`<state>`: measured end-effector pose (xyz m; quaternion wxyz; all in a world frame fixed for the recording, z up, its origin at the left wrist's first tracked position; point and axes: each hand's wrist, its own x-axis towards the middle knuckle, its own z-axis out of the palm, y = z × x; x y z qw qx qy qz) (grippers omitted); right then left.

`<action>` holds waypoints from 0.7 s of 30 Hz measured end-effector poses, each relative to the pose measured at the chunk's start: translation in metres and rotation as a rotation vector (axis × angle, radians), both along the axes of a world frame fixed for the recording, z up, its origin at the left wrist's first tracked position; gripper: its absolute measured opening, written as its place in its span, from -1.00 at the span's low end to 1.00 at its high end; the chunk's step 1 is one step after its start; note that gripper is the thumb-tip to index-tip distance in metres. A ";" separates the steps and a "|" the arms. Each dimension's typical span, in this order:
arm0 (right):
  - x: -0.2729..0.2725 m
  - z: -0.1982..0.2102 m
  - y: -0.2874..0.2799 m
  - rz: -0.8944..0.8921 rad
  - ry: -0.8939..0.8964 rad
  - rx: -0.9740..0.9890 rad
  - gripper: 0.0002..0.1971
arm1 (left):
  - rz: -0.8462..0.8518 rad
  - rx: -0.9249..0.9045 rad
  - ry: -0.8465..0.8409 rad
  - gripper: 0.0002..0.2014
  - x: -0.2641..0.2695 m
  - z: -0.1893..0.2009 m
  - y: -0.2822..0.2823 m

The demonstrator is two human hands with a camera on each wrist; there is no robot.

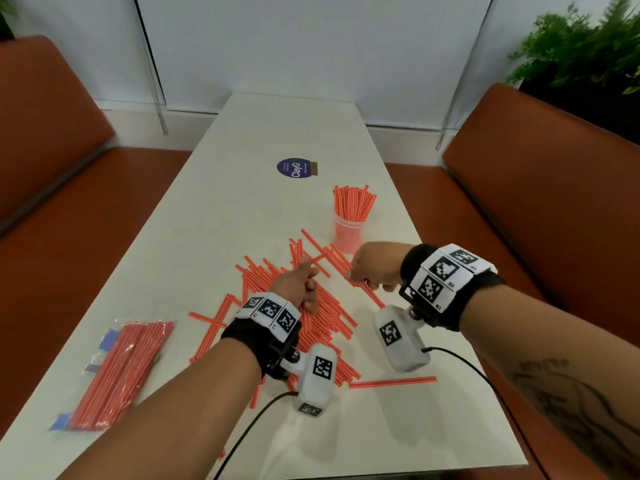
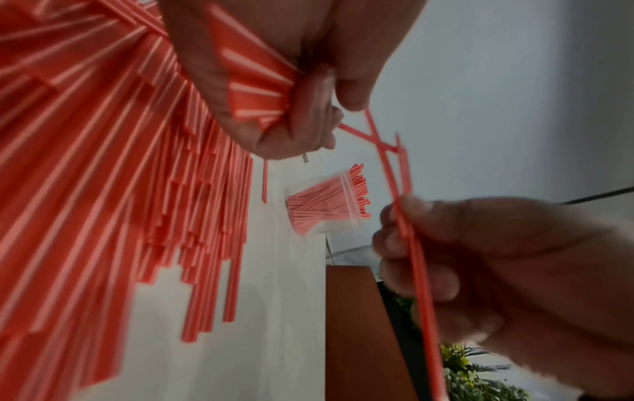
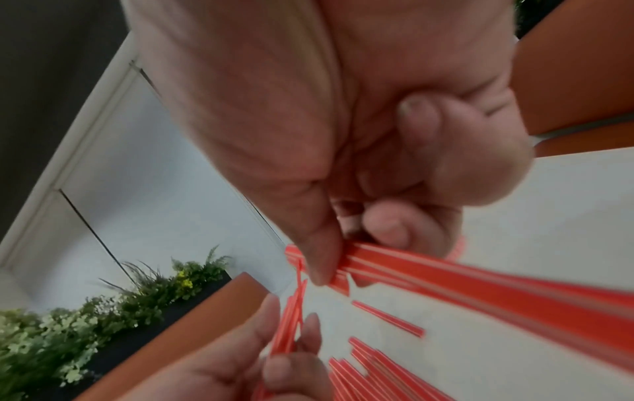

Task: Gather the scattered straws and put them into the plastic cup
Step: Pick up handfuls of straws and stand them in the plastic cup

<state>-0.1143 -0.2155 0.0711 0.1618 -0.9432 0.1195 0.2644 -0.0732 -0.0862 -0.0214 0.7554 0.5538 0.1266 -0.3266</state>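
Straws (image 1: pixel 322 306), red with thin white stripes, lie scattered in a loose overlapping pile across the near middle of the long white table (image 1: pixel 263 140), a few strays off to the near right edge of the pile and one lone straw (image 1: pixel 393 381) lying flat by itself near the right wrist camera. Orange bench seats (image 1: pixel 540 174) flank the table on both sides, green plant (image 1: pixel 581 53) behind the right one. Sealed bag of unopened straws (image 1: pixel 121 372) sits on the near left of the table, well apart from the pile. Plastic cup (image 1: pixel 348 233) stands upright past the pile on the right side, already packed with upright straws that stick out above its rim. Round purple sticker (image 1: pixel 294 168) on the table beyond the cup. Right hand (image 1: pixel 375 266) hovers low over the far right edge of the pile, just in front of the cup, fingers curled tight round a small bunch of straws (image 3: pixel 446 276). Left hand (image 1: pixel 299 282) is over the middle of the pile, thumb and fingers pinching a few thin straws (image 2: pixel 411 257) that run up past the fingertips. The two hands are near each other, not touching.
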 end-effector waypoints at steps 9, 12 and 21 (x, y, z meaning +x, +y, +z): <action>-0.025 -0.022 -0.014 -0.099 0.069 0.041 -0.80 | -0.127 0.130 0.056 -0.55 0.000 0.000 0.001; -0.033 -0.022 -0.011 -0.157 0.042 0.124 -0.79 | -0.085 0.128 0.074 -0.61 0.001 0.007 -0.005; -0.049 -0.014 -0.025 -0.160 0.039 0.078 -0.84 | 0.179 0.167 -0.056 -0.67 0.009 0.018 -0.011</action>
